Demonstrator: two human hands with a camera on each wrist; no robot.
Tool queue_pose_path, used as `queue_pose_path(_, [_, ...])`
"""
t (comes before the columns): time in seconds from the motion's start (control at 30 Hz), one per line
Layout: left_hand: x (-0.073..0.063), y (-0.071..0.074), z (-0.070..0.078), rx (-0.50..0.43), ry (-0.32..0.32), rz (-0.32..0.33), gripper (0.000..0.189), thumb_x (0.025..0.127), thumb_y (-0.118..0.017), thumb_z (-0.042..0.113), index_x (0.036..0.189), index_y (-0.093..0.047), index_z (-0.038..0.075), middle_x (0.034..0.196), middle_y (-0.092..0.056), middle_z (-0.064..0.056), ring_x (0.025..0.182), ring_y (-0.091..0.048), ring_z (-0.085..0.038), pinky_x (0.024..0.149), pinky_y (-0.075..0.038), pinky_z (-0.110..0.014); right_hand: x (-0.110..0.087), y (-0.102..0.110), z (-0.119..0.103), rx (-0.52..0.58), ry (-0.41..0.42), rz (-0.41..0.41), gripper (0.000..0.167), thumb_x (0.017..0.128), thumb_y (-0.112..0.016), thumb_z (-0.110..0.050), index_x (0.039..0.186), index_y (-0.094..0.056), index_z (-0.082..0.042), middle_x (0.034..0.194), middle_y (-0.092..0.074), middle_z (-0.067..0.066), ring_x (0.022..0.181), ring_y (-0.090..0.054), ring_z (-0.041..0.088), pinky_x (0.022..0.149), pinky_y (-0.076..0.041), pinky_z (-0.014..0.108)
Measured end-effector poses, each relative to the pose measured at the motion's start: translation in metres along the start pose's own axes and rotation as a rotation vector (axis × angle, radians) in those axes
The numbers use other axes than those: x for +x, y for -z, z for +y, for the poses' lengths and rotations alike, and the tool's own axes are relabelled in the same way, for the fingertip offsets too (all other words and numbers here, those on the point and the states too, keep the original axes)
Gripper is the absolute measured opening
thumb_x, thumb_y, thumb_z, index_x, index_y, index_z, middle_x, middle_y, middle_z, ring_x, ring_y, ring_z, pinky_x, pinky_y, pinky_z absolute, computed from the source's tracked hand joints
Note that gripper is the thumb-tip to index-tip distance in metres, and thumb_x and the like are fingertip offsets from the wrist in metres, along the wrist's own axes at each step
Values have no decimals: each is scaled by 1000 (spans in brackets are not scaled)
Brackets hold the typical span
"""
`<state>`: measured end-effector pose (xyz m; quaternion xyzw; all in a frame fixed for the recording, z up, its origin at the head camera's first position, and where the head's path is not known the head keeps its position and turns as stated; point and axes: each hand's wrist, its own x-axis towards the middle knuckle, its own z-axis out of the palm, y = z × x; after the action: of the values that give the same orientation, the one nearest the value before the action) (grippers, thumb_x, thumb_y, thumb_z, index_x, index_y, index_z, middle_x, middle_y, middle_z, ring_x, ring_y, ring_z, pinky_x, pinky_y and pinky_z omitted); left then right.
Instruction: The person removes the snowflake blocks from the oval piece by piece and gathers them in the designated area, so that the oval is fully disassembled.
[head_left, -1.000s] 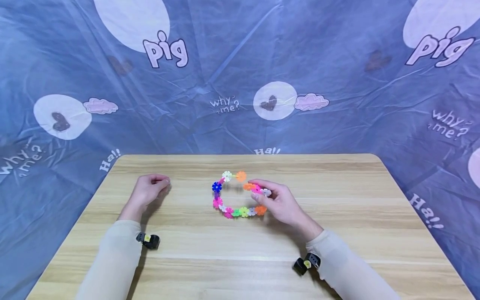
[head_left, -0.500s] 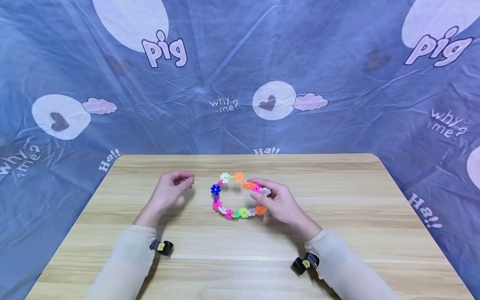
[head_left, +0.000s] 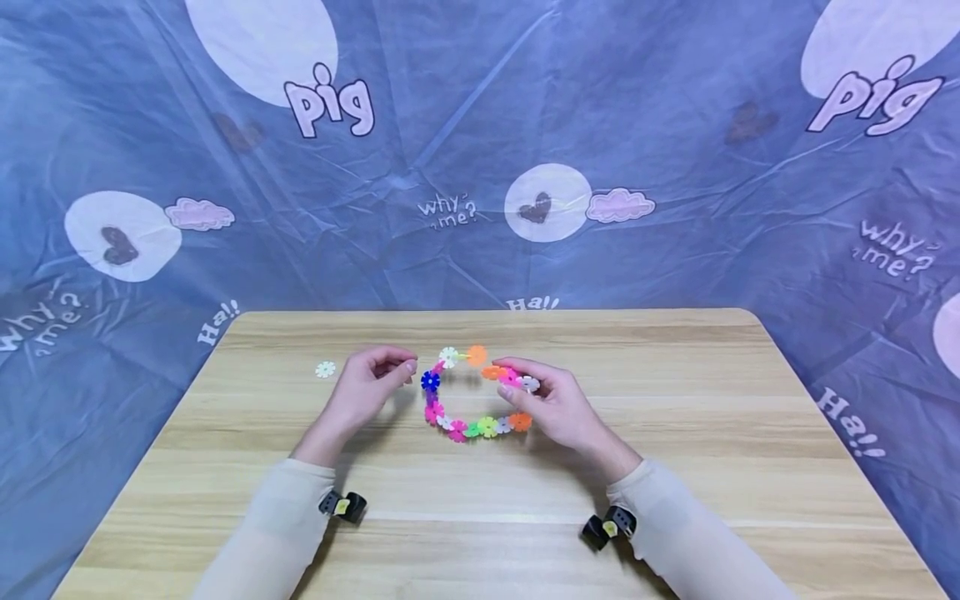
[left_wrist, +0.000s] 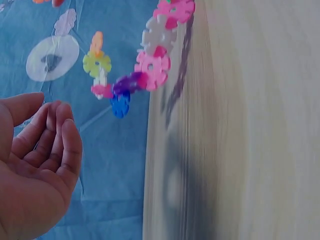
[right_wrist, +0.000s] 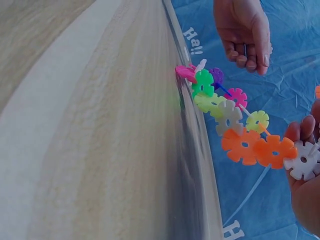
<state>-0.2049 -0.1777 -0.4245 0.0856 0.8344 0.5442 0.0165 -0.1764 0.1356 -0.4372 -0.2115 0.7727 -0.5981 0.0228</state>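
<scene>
A curved chain of interlocking flower-shaped plastic discs (head_left: 487, 427) hangs a little above the table, in pink, white, green, orange, purple and blue. My right hand (head_left: 558, 408) pinches it at its right side, near a pink and a white disc. Between the orange disc (head_left: 477, 356) at one end and the orange disc (head_left: 491, 372) at the other is a small gap. Just left of the blue disc (head_left: 430, 381) is my left hand (head_left: 367, 387), apart from the chain. In the left wrist view its fingers (left_wrist: 70, 150) curve loosely around nothing.
A single white flower disc (head_left: 325, 369) lies on the table behind my left hand. The wooden table (head_left: 450, 533) ends at a blue printed cloth (head_left: 420, 125) that hangs behind it. Both sleeves carry black wrist cameras (head_left: 600, 531).
My left hand has moved right, toward the chain, uncovering the white disc on the table. The right hand keeps its hold; the chain's left side has dipped slightly.
</scene>
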Motion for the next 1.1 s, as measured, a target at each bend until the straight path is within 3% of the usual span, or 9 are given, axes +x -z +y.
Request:
queue_pose_path(0.13, [-1, -5, 3, -8, -10, -10, 25, 103, -71, 10, 122, -73, -6, 110, -77, -22, 90, -70, -14, 81, -57, -21, 1, -1, -1, 6, 1, -2, 44, 102, -73, -12, 145, -66, -6, 101, -70, 11, 53, -41, 4, 44, -36, 23])
queue_pose_path(0.53, [-3, -21, 17, -55, -38, -45, 22, 102, -72, 7, 119, -75, -6, 113, -79, -22, 91, -70, -8, 83, -58, -20, 2, -2, -4, 7, 3, 11, 44, 101, -73, -12, 144, -67, -4, 100, -72, 13, 53, -42, 3, 44, -36, 22])
queue_pose_path(0.7, [-3, -26, 19, -60, -65, -47, 22, 101, -73, 6, 118, -75, -7, 113, -77, -26, 90, -69, -9, 83, -57, -19, 3, -3, -6, 13, 5, 9, 44, 101, -74, -12, 144, -67, -4, 118, -75, 21, 51, -41, 3, 44, -36, 21])
queue_pose_path(0.9, [-4, -29, 22, -64, -83, -47, 20, 101, -72, 4, 117, -75, -6, 114, -75, -30, 89, -68, -11, 81, -57, -20, 2, -3, -7, 7, 13, 2, 43, 102, -73, -11, 144, -67, -2, 139, -71, 23, 50, -41, 3, 48, -44, 23])
queue_pose_path(1.1, [-5, -33, 25, -95, -74, -67, 21, 101, -72, 6, 119, -74, -5, 114, -75, -29, 89, -68, -13, 81, -58, -20, 2, -3, -6, -6, 3, 3, 43, 102, -73, -13, 144, -67, -4, 138, -72, 22, 51, -43, 3, 47, -45, 23])
